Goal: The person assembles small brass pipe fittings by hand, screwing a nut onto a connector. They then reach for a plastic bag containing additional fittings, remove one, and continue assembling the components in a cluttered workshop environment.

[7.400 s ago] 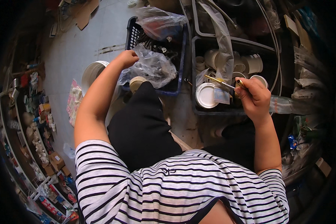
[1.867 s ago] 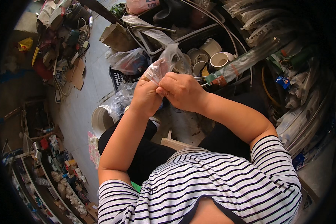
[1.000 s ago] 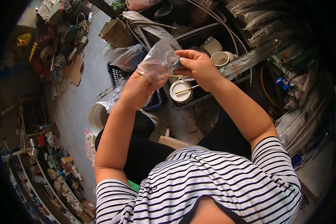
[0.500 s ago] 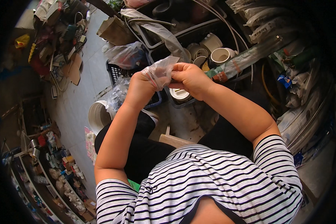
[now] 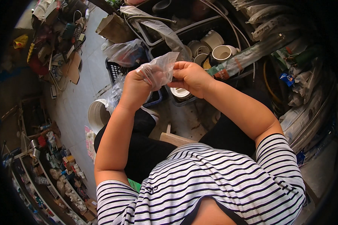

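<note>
A thin clear plastic bag [image 5: 162, 67] is held up between my two hands, over the front of the dark crates. My left hand [image 5: 136, 87] is closed on the bag's left side; its fingers show dimly through the film, and I cannot tell whether they are inside or behind it. With thumb and fingertips, my right hand [image 5: 194, 79] pinches the bag's right edge. Whether anything lies in the bag is hidden by its folds. Just below the right hand, a round white plastic piece [image 5: 180, 92] sits in a crate.
White pipe fittings [image 5: 221, 53] fill a black crate [image 5: 184, 34] ahead. A long wrapped roll [image 5: 244, 62] slants across its right side. Left of my hands are a filled plastic bag [image 5: 127, 55] and a white bucket [image 5: 97, 113]. Shelves [image 5: 45, 176] with small goods stand at lower left.
My left hand has shifted slightly left, its wrist turned a little. The bag is spread wider between the hands, and its top edge stands higher. My right hand has barely moved.
</note>
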The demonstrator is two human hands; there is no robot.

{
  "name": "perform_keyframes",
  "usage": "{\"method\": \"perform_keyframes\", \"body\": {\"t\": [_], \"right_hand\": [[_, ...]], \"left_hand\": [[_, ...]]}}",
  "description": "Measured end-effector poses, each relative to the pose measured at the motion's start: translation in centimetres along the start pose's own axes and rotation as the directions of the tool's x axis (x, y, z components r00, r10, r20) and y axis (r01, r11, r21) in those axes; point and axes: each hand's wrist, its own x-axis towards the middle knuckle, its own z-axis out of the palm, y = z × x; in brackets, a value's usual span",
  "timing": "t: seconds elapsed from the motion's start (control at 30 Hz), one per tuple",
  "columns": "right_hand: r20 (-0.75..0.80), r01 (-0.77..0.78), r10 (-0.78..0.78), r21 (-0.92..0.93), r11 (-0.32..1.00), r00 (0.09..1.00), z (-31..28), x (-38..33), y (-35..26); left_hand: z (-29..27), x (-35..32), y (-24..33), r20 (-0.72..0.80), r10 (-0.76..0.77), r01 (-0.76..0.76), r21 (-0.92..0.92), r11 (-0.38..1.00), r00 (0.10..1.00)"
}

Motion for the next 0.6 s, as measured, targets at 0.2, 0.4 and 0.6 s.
{"method": "perform_keyframes", "body": {"t": [0.2, 0.4, 0.6], "right_hand": [[0.022, -0.013, 0.012, 0.051, 0.999, 1.000, 0.0, 0.3, 0.2], [0.007, -0.002, 0.001, 0.056, 0.998, 1.000, 0.0, 0.4, -0.1], [-0.033, 0.035, -0.033, 0.079, 0.996, 0.999, -0.3, 0.7, 0.0]], "left_hand": [[-0.1, -0.2, 0.6, -0.014, -0.016, 0.015, -0.103, 0.995, 1.000], [-0.9, -0.5, 1.4, -0.018, -0.089, 0.084, -0.204, 0.975, 0.996], [-1.3, -0.9, 2.6, 0.042, -0.182, 0.182, -0.440, 0.880, 0.982]]}}
